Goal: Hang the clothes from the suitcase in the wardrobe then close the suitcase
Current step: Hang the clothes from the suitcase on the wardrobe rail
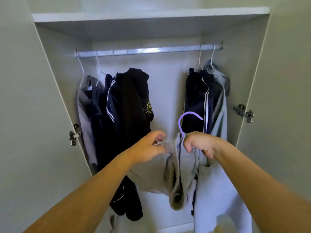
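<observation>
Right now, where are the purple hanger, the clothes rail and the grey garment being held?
purple hanger [186,114]: head view, top of hook.
clothes rail [148,50]: head view, bare middle.
grey garment [183,165]: head view, bunched middle.

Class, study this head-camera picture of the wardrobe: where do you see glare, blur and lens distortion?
Head view: glare streaks the metal rail; motion blur softens the left hand and the grey garment that both hands hold; the wide lens bows the wardrobe doors outward; the lower right corner is smeared.

The grey garment [183,167] hides the purple hanger [185,118] below its hook and runs off the bottom edge.
</observation>
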Action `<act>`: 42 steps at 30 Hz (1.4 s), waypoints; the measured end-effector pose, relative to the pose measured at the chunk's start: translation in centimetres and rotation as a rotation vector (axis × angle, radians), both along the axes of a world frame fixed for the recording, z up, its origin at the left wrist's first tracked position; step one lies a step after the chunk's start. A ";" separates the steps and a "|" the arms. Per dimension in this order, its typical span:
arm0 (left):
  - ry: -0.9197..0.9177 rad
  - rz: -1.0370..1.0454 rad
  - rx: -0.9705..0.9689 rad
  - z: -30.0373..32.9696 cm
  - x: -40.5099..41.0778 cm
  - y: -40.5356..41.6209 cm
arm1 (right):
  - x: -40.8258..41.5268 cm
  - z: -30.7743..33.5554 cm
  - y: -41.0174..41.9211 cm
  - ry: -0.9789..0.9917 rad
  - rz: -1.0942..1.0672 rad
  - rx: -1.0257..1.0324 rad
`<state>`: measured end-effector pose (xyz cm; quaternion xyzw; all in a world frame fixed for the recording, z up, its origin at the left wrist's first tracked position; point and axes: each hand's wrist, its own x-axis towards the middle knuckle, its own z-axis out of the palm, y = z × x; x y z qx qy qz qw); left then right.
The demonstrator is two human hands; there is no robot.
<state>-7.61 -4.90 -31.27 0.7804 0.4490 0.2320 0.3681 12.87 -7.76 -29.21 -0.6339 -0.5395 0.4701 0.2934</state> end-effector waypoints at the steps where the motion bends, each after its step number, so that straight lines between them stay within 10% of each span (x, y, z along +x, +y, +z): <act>1: 0.051 -0.002 -0.132 1.7 -0.6 1.0 | 0.1 2.3 0.6 -0.036 0.018 0.018; 8: 0.090 -0.151 -0.396 11.0 -1.6 0.4 | -0.7 13.5 2.2 -0.143 0.078 0.046; 19: -0.218 0.231 -0.115 13.5 1.9 2.1 | -2.2 18.2 10.7 -0.357 0.203 0.118; 31: -0.219 0.397 0.023 16.2 13.9 14.5 | 7.0 18.9 22.1 0.273 0.128 0.224; 42: -0.043 0.461 0.213 16.7 23.1 25.7 | 15.5 20.2 32.5 -0.067 0.012 0.500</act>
